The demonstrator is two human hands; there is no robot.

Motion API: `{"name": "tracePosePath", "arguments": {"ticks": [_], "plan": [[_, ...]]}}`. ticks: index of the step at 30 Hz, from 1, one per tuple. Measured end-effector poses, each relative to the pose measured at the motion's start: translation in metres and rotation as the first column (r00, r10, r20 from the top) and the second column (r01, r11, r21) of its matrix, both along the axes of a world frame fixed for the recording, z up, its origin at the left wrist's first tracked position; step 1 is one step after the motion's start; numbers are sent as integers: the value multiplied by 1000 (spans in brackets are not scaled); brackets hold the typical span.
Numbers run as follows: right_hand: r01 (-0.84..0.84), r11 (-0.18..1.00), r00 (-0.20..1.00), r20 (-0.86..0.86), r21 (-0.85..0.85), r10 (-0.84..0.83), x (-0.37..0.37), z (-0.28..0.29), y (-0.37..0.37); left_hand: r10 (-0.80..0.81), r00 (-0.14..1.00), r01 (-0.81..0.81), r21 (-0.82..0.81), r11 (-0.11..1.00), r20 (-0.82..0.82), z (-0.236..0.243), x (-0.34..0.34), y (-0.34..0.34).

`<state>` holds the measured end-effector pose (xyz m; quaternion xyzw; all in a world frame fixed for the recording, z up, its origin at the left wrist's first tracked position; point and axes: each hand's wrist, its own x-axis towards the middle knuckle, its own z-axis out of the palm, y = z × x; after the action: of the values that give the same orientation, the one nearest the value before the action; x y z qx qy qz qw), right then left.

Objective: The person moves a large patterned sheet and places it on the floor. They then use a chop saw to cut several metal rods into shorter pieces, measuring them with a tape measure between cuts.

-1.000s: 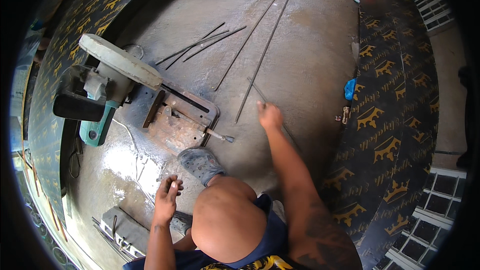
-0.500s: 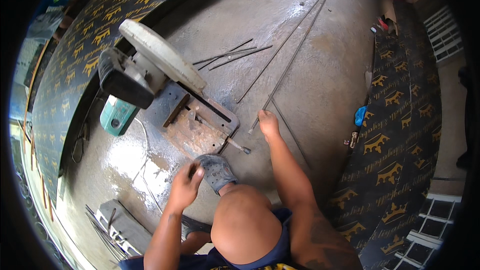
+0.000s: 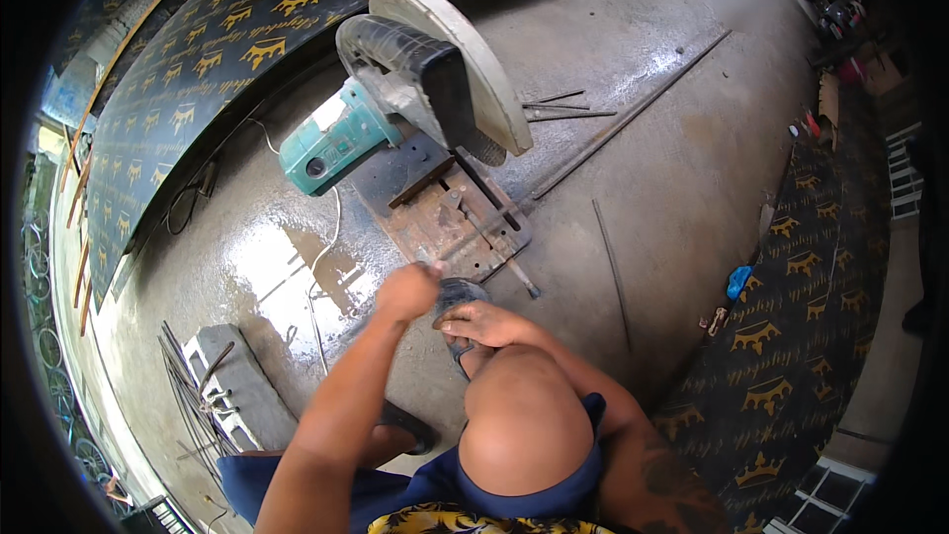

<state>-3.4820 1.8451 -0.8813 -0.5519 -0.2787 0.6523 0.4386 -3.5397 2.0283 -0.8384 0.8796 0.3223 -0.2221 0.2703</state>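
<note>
My left hand is closed around the near end of a long steel rod. From there the rod crosses the rusty base of a cut-off saw and runs along the floor toward the far right. Above the base stands the saw's raised head, with a pale round blade guard, a black handle and a teal motor. My right hand hangs beside my knee over the dark clog, its fingers loosely extended and apparently holding nothing.
Several short rods lie beyond the saw, and a thin rod lies to its right. At lower left, more rods lie beside a concrete block. A white cord trails near the saw. Dark printed boards flank the right.
The view has shifted, placing the saw farther right. My left hand has taken hold of the rod, now across the saw base; my right hand has let go and drawn back by my knee.
</note>
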Motion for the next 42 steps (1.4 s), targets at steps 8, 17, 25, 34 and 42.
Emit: {"name": "tracePosePath", "arguments": {"ticks": [8, 17, 25, 34, 42], "plan": [[233, 971, 972, 35, -59, -231, -2, -14, -12, 30, 999, -23, 225, 974, -28, 0, -96, 164], [638, 766, 676, 532, -77, -509, 25, -50, -83, 49, 998, -40, 249, 968, -30, -63, -176, 227], [707, 707, 406, 830, -21, -382, 54, -100, -135, 230, 972, -212, 228, 950, -56, -84, -254, 249], [647, 759, 485, 732, 67, -478, 30, -138, -149, 184, 977, -138, 349, 927, -104, -87, -277, 261], [737, 665, 548, 683, -123, -483, 36, -107, -141, 208, 976, -172, 374, 911, -57, -95, -314, 265]]}}
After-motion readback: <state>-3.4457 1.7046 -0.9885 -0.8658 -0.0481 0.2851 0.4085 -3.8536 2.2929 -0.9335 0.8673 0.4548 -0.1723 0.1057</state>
